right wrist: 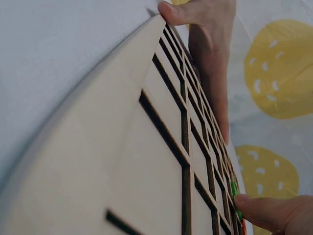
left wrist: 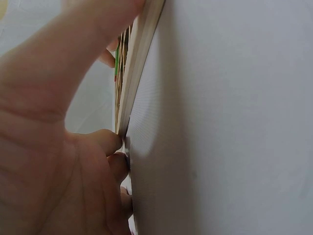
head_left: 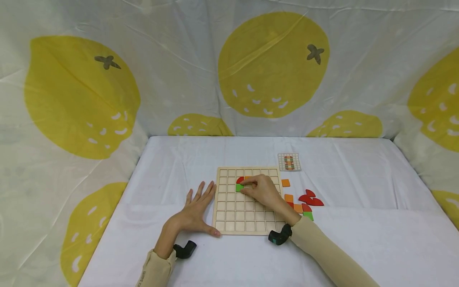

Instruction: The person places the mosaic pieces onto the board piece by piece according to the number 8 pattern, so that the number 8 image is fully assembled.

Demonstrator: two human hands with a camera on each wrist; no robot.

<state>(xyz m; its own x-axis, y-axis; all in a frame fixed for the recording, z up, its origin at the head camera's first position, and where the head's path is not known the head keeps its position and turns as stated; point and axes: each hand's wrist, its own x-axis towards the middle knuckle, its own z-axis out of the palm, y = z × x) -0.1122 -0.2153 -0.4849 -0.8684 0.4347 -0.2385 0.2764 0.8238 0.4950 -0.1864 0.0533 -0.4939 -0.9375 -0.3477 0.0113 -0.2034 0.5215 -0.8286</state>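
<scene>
While the white-covered counter [head_left: 183, 167] carried everything, the main thing on it was a wooden grid board [head_left: 230, 215], sitting between the person's two hands. It looked pretty much square, so no real long axis to worry about. The left hand [head_left: 195, 215] was spread along the board's left edge, thumb at the near-left corner, no piece in it. The right hand [head_left: 263, 189] reached across from the right side, thumb and index pinching a green square [head_left: 239, 187] at the third cell from the left, third row from the far edge. Couldn't tell if that one was fully seated. A small pattern card [head_left: 289, 162] lay just past the far-right corner. What mattered most for reach, imo: the loose pieces, orange squares [head_left: 285, 183], red wedges [head_left: 317, 202] and a green one [head_left: 308, 215], were all off to the right, by the right forearm, with the whole board between them and the left hand. Right beyond the green square sat a red piece [head_left: 239, 179], with an orange bit [head_left: 247, 177] beside it, mostly hidden by fingers.
</scene>
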